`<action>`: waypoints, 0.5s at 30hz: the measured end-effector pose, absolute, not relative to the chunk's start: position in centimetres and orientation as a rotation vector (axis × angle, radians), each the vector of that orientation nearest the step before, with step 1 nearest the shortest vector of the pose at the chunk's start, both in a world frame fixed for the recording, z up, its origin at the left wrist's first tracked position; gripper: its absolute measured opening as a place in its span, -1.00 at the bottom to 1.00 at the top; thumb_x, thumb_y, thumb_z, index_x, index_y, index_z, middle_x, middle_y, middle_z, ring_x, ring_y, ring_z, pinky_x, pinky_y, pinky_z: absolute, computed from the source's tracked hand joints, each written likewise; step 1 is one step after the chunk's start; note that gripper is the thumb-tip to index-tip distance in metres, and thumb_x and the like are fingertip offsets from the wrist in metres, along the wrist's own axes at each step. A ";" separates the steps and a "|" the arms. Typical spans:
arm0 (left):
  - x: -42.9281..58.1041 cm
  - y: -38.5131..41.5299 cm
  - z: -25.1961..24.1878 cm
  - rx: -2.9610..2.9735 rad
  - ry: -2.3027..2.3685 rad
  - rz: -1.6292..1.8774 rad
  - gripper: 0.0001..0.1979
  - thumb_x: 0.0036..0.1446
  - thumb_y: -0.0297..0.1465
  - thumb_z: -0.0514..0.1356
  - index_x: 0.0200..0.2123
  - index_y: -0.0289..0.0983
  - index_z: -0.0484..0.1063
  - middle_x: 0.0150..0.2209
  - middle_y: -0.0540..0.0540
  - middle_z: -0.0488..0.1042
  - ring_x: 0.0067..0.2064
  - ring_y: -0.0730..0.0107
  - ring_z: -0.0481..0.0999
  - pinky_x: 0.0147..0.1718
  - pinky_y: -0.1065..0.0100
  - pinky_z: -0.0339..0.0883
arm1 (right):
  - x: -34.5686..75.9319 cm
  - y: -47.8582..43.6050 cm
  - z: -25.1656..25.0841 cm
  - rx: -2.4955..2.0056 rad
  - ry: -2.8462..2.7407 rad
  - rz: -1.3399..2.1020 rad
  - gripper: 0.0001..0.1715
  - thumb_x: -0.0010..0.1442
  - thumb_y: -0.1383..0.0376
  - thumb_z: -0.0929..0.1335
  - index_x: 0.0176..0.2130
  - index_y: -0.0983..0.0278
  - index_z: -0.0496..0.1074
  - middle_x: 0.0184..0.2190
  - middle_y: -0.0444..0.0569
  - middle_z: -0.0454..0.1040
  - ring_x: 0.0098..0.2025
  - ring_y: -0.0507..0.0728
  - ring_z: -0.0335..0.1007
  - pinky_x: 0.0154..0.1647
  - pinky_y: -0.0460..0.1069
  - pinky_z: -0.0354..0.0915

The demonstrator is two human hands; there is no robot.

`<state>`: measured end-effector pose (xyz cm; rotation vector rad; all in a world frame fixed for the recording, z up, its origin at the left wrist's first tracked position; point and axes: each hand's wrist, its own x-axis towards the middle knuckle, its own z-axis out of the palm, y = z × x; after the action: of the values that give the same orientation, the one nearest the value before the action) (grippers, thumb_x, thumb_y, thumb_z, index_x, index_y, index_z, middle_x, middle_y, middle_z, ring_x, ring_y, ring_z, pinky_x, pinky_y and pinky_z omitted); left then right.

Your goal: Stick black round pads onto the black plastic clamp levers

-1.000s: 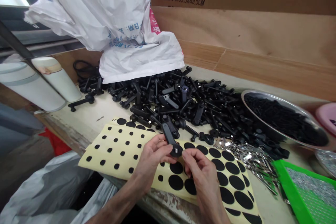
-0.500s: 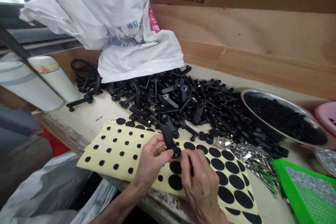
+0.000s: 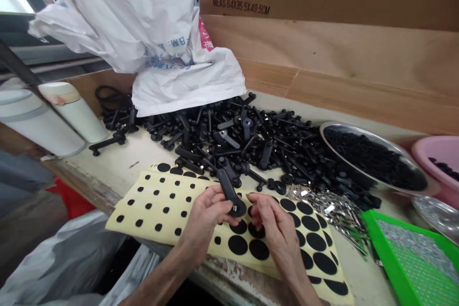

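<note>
My left hand is closed around a black plastic lever-like arm. The arm points up and away, and its wide round end faces me with a small shiny metal bit showing. Just to its right, my right hand has its fingers curled and pinched; anything between the tips is too small to make out. Both hands are above a pale yellow sticker sheet with large black round dots on the right and small dark spots on the left. Behind the hands lies a big heap of similar black arms.
A white sack rests on the heap's back. Two pale flasks stand left. Rightward are loose metal clips, a steel bowl of black pieces, a pink basin and a green tray of small silvery parts.
The black arm has turned in my left hand, so its round end now shows a metal bit. My right hand has drawn slightly away to the right. The view has shifted a little.
</note>
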<state>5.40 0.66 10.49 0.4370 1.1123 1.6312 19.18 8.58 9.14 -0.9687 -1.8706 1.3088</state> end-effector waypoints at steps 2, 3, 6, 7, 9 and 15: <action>5.6 0.5 10.5 0.442 1.075 1.625 -0.74 0.10 -0.42 0.24 -0.13 -0.37 0.37 -0.22 -0.19 0.54 -0.39 0.40 0.53 -0.43 0.41 0.40 | 18.5 8.2 9.6 -0.907 -1.736 1.537 -0.67 0.24 0.01 0.29 -0.29 0.22 0.39 -0.56 -0.18 0.37 -0.56 0.00 0.27 -0.57 -0.12 0.22; 5.8 0.4 10.4 0.450 1.078 1.625 -0.74 0.10 -0.41 0.24 -0.14 -0.36 0.38 -0.23 -0.18 0.54 -0.39 0.41 0.52 -0.45 0.43 0.39 | 18.1 7.9 9.7 -0.893 -1.707 1.598 -0.67 0.21 0.01 0.32 -0.32 0.22 0.36 -0.57 -0.19 0.36 -0.58 -0.01 0.25 -0.58 -0.13 0.21; 6.1 0.0 10.5 0.479 1.192 1.630 -0.72 0.09 -0.36 0.25 -0.14 -0.36 0.39 -0.28 -0.16 0.54 -0.43 0.44 0.49 -0.52 0.48 0.34 | 17.5 6.7 9.1 -0.899 -1.753 1.612 -0.68 0.26 0.03 0.28 -0.36 0.22 0.33 -0.59 -0.20 0.36 -0.58 -0.01 0.25 -0.58 -0.13 0.20; 6.0 -0.3 10.7 0.496 1.239 1.625 -0.71 0.09 -0.35 0.25 -0.13 -0.36 0.39 -0.29 -0.15 0.55 -0.45 0.45 0.48 -0.55 0.49 0.32 | 17.5 6.4 8.9 -0.896 -1.811 1.580 -0.68 0.29 0.05 0.25 -0.35 0.21 0.34 -0.60 -0.20 0.35 -0.58 0.00 0.26 -0.57 -0.13 0.21; 5.0 -1.7 11.3 0.524 1.343 1.602 -0.67 0.10 -0.33 0.24 -0.08 -0.34 0.38 -0.29 -0.15 0.56 -0.48 0.44 0.47 -0.57 0.49 0.30 | 18.0 6.1 8.4 -0.860 -1.950 1.466 -0.72 0.34 0.10 0.20 -0.26 0.19 0.36 -0.56 -0.19 0.38 -0.53 0.02 0.31 -0.50 -0.12 0.27; -4.8 -14.2 13.3 0.664 1.957 1.411 -0.48 0.05 -0.19 0.26 0.11 -0.08 0.34 -0.22 0.01 0.59 -0.48 0.43 0.45 -0.62 0.51 0.29 | 21.1 7.1 8.0 -0.849 -2.343 0.780 -0.79 0.34 0.18 0.20 -0.18 0.14 0.39 -0.31 -0.10 0.45 -0.34 0.07 0.43 -0.38 -0.08 0.32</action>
<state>-4.76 -14.15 13.28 0.6635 1.9565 1.4108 21.06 7.14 8.01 -0.8488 -2.3435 0.7801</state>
